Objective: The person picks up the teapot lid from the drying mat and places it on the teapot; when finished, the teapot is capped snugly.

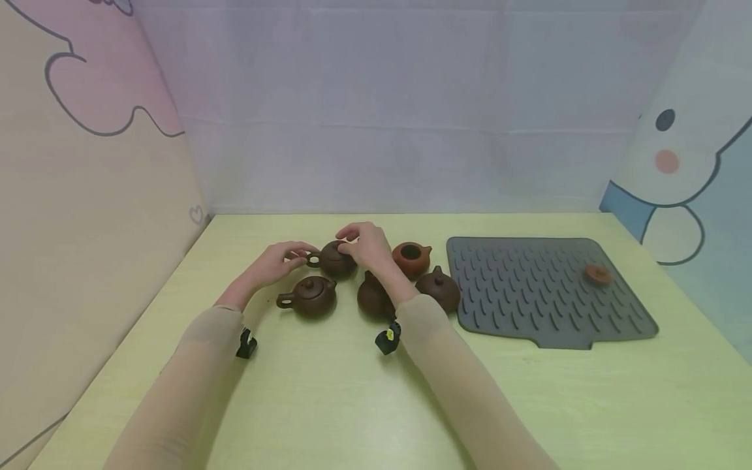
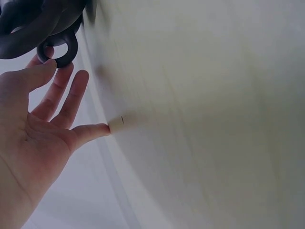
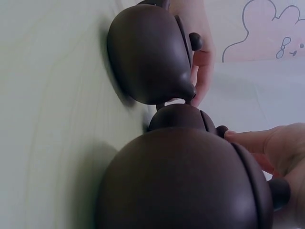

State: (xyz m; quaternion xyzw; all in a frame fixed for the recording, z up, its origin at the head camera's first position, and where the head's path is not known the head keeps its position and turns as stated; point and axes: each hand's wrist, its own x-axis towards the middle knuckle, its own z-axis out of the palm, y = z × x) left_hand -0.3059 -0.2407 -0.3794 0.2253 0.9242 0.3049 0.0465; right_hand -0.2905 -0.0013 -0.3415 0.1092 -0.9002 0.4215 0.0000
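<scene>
At the back left of the group stands a dark brown clay teapot [image 1: 336, 262] with its lid on. My left hand [image 1: 271, 264] pinches its ring-shaped handle [image 2: 71, 51] between thumb and forefinger, the other fingers spread out. Over the same teapot, my right hand [image 1: 373, 247] pinches the lid's round knob [image 3: 221, 130]; its far fingertips are partly hidden. A second lidded teapot [image 1: 314, 301] sits just in front. Beneath my right wrist is a larger dark teapot [image 3: 181, 176], partly covered by the forearm in the head view.
A reddish-brown teapot [image 1: 414, 266] without a lid stands behind another dark lidded teapot [image 1: 442, 292], right of my right arm. Farther right lies a grey ridged mat [image 1: 529, 287] bearing a small reddish-brown lid [image 1: 598, 275]. Fabric walls border the table.
</scene>
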